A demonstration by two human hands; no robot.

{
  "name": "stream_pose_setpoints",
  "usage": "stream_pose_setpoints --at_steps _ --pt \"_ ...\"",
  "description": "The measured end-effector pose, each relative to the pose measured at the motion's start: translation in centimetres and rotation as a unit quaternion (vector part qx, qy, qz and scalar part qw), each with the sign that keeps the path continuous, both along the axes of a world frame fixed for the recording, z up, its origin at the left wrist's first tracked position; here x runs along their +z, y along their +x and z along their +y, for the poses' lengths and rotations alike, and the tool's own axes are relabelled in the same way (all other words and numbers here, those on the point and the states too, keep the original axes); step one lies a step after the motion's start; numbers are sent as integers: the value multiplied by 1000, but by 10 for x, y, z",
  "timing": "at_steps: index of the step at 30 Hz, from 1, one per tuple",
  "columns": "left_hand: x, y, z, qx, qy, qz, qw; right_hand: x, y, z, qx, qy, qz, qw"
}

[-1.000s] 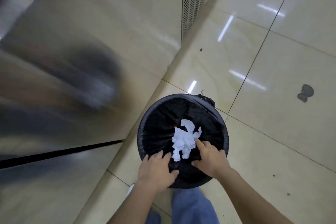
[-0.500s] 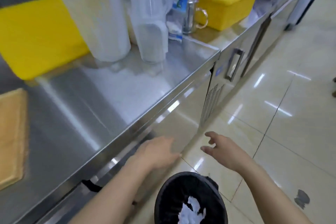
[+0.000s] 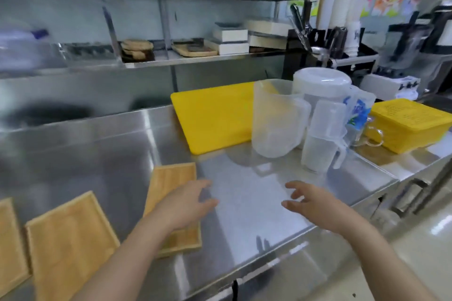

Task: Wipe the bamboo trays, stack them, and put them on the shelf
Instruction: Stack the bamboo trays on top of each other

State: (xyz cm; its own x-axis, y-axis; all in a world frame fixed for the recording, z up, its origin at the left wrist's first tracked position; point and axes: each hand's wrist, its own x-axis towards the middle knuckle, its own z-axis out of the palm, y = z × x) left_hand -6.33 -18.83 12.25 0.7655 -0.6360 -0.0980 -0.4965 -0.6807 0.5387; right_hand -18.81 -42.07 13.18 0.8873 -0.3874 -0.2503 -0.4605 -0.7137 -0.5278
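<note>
Left hand (image 3: 186,205), fingers loosely spread, empty, over the right bamboo tray (image 3: 171,186). Right hand (image 3: 310,205), fingers spread, empty, above the steel counter (image 3: 244,203). Three trays lie flat, unstacked, long axes running away from the counter's front edge: middle tray (image 3: 68,234), left tray (image 3: 9,239). Beyond: yellow board (image 3: 215,117), clear jugs (image 3: 276,117).

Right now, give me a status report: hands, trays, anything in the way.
Left hand and right hand open, empty. Three bamboo trays lie flat and unstacked on the counter. Clear jugs stand behind, not blocking.
</note>
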Motion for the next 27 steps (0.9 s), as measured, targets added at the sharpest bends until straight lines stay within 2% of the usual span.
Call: stream_pose_setpoints --at_steps 5,10,12,14,17,19,21,23,25,27 --pt "-17 25 73 102 1 -10 995 -16 63 77 38 68 -8 997" --pt "-62 28 110 163 -10 19 986 -61 98 142 11 129 2 992" --pt "-80 28 117 175 17 32 984 -80 106 160 -14 134 17 991" --pt "-97 27 120 180 74 72 978 -98 114 172 -41 108 38 993" --pt "-112 24 115 169 157 82 970 -111 118 186 -68 92 62 992" --pt "-113 21 106 176 159 98 967 -114 119 195 -75 114 38 990" --pt "-114 21 97 202 116 148 961 -120 120 201 -98 163 3 982" --pt "-109 20 93 250 21 241 937 -123 122 203 -147 204 -14 968" --pt "-104 22 93 291 -104 331 891 -114 120 205 -194 247 -16 949" --pt "-93 26 94 317 -183 388 846 -110 121 200 -225 322 -20 920"
